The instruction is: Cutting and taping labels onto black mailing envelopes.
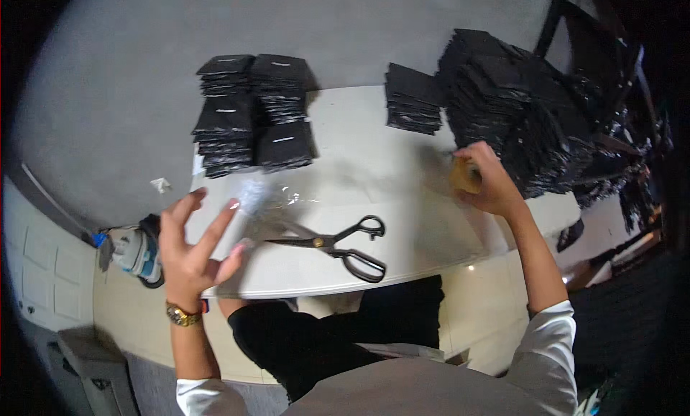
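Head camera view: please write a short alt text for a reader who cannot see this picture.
Seen from above, a person's left hand lifts a clear plastic sheet off a white table, while the right hand grips a tan roll. Black scissors lie open between the hands, and stacks of black flat packets stand at the table's far side.

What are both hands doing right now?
Left hand: open, fingers spread, touching clear plastic film.
Right hand: closed around a tape roll.
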Demonstrator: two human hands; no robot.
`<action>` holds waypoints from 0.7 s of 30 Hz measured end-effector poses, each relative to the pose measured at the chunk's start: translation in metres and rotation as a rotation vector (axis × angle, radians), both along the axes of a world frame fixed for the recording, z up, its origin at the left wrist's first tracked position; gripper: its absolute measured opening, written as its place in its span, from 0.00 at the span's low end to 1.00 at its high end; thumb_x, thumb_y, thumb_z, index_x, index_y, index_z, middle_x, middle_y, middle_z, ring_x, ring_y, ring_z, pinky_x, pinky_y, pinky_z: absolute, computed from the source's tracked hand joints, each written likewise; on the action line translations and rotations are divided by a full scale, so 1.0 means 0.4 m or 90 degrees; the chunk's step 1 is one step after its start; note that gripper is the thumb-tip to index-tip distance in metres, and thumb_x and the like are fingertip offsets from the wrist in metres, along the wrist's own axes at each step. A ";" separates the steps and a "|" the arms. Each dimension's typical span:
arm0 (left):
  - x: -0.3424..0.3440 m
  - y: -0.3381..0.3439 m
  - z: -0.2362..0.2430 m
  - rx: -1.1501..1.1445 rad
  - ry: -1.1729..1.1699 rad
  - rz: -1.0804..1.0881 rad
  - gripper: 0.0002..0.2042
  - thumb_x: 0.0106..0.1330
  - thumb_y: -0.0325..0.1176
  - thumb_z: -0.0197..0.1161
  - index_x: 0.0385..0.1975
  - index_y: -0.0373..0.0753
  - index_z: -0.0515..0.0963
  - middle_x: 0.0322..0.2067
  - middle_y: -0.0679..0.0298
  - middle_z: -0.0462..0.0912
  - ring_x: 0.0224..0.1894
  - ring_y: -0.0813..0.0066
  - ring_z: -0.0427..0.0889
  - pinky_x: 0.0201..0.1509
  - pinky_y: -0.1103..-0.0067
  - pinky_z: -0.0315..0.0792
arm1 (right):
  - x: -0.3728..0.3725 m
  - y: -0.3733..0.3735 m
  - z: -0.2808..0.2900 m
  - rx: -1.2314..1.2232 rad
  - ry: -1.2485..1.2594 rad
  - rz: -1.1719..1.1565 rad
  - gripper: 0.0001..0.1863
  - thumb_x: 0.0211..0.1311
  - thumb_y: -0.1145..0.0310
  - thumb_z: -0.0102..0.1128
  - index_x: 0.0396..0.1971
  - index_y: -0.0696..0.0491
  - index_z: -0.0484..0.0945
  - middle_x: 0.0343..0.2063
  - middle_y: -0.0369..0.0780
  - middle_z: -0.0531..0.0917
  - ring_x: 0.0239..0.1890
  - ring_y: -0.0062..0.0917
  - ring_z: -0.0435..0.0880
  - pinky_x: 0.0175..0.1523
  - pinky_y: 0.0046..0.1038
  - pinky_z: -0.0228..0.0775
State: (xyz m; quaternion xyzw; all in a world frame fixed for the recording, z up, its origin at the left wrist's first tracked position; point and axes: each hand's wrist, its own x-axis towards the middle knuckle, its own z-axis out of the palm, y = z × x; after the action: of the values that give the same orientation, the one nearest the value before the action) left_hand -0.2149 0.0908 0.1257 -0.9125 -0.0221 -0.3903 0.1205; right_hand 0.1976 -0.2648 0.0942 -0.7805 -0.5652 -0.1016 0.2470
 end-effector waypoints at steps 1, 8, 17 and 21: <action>0.004 -0.006 0.003 0.014 -0.004 0.000 0.29 0.50 0.44 0.75 0.55 0.42 0.89 0.61 0.44 0.77 0.50 0.51 0.80 0.56 0.61 0.76 | -0.052 0.056 0.038 0.042 0.030 0.026 0.34 0.49 0.72 0.84 0.57 0.52 0.76 0.52 0.43 0.80 0.57 0.39 0.81 0.62 0.36 0.74; 0.013 -0.037 0.016 -0.013 -0.028 -0.027 0.28 0.53 0.47 0.77 0.57 0.55 0.89 0.58 0.52 0.80 0.46 0.55 0.81 0.49 0.66 0.81 | -0.326 0.489 0.172 0.132 0.300 0.390 0.19 0.68 0.58 0.74 0.48 0.57 0.86 0.41 0.39 0.90 0.48 0.28 0.87 0.57 0.29 0.77; -0.014 -0.034 -0.003 -0.066 0.008 -0.062 0.28 0.53 0.46 0.78 0.58 0.56 0.88 0.58 0.52 0.80 0.44 0.57 0.81 0.46 0.68 0.81 | -0.380 0.631 0.164 -0.112 0.578 0.423 0.15 0.68 0.60 0.76 0.38 0.58 0.88 0.30 0.37 0.89 0.30 0.17 0.86 0.39 0.21 0.76; -0.015 -0.028 -0.047 -0.126 -0.033 -0.142 0.30 0.52 0.51 0.77 0.58 0.53 0.88 0.59 0.51 0.79 0.45 0.58 0.82 0.47 0.69 0.81 | -0.331 0.633 0.141 0.035 0.593 0.384 0.11 0.69 0.64 0.74 0.37 0.58 0.87 0.26 0.34 0.87 0.28 0.15 0.84 0.35 0.20 0.74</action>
State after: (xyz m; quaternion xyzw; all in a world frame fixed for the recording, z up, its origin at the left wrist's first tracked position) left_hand -0.2210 0.0797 0.1069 -0.9063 0.0380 -0.4206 -0.0149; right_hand 0.0653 -0.0115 0.1505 -0.5397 -0.5919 0.3149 0.5091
